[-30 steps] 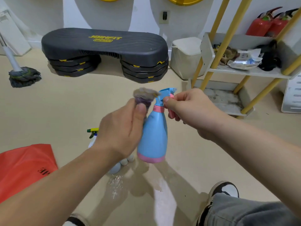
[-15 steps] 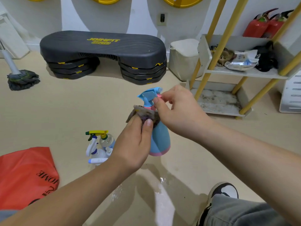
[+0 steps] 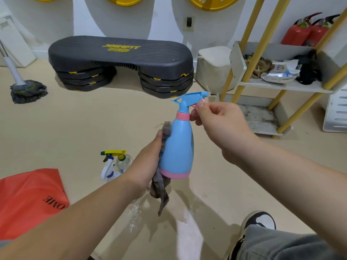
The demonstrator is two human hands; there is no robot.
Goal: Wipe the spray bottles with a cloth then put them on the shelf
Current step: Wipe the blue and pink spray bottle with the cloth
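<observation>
Beige floor point(image 3: 78, 132) with puddle point(image 3: 134, 212), yellow-framed shelf point(image 3: 287, 85).

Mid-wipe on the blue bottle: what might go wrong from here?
The right hand only pinches the blue spray bottle near its trigger, so the left hand pressing the cloth could twist it loose or fire a spray. The wet patch on the floor by the shoe may cause a slip on the way to the shelf.
</observation>
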